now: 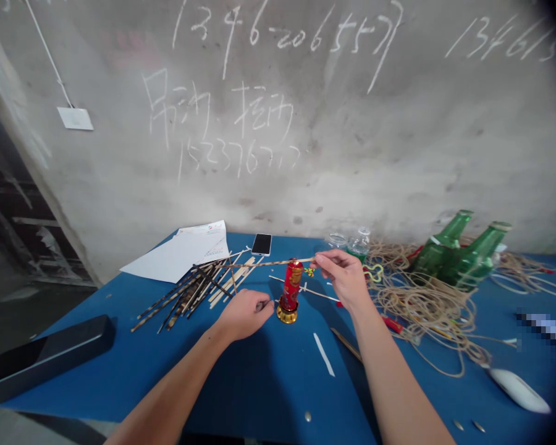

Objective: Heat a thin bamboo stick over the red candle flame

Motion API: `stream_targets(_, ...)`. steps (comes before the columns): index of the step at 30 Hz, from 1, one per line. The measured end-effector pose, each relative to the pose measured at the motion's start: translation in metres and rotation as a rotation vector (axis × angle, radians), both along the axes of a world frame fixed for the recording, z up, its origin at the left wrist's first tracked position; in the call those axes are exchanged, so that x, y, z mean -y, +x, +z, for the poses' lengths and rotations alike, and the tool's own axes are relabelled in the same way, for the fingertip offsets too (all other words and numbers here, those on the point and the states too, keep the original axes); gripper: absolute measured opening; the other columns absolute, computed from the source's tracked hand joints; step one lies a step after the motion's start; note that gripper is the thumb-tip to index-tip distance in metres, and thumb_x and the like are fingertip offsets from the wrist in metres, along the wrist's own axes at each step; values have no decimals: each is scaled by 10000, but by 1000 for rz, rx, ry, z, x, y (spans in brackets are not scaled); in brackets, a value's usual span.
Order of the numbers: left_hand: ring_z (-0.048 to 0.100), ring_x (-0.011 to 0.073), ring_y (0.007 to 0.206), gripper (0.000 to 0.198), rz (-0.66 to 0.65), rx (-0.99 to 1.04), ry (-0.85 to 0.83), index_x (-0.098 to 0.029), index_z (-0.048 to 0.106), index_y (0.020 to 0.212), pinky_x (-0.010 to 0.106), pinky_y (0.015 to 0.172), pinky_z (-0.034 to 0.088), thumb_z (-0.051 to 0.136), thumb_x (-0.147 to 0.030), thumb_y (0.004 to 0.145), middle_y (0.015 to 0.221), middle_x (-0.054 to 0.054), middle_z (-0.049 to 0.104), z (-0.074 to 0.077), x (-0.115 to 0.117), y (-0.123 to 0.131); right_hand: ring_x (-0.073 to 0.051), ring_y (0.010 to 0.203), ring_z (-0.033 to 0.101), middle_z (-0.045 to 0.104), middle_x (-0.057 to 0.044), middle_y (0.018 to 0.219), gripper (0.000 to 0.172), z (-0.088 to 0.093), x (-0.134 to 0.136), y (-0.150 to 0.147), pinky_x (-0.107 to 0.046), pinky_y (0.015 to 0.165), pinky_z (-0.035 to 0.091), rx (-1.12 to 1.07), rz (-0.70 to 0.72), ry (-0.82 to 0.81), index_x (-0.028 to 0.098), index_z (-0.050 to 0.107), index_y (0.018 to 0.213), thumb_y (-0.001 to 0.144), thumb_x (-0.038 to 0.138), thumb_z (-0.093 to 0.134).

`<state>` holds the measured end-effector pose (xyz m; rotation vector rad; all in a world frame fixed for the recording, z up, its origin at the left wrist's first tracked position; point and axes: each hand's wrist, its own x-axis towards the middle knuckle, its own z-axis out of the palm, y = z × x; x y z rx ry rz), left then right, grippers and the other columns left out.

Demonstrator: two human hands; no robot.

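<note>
In my right hand point(340, 272) is the end of a thin bamboo stick point(278, 264), pinched between thumb and fingers. It runs leftward, nearly level, across the top of a red candle point(293, 287). The candle stands upright on a gold base point(286, 315); whether it is lit I cannot tell. Just left of the base, my left hand point(248, 314) has its fingers curled closed. Something dark shows at its fingertips, too small to name. Behind that hand lies a pile of sticks point(189, 293), many with dark, scorched-looking stretches.
On the blue table point(241, 389) are white papers point(180, 253), a phone point(262, 244) and a black case point(50, 355). Tangled twine point(426, 303) surrounds green bottles point(475, 256) at right. A white strip point(323, 354) and a white spoon-like piece point(519, 390) lie nearer. A concrete wall point(352, 161) rises behind.
</note>
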<state>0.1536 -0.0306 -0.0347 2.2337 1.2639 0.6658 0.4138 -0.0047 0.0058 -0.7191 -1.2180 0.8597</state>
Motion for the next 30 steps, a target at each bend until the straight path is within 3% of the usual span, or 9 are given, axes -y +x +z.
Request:
stream_targets(17,342,137,561,427,2,-1,29,-201,330,623,334,578,171,505,-375,971,559,-32,345,-2,-1,-1,-217,698,754,778,-50,727,180,1,-1,-2,-259,512,461,29,13,32,242,830,805,740,360,950)
stream_targets(30,340,134,563,429,-1,-5,28,-201,334,627,340,576,163,507,-382,975,563,-31,349,-3,-2,-1,-168,570,660,785,-58,720,195,5,5,-5,-272,510,468,72,-14,28,235,829,791,716,377,939)
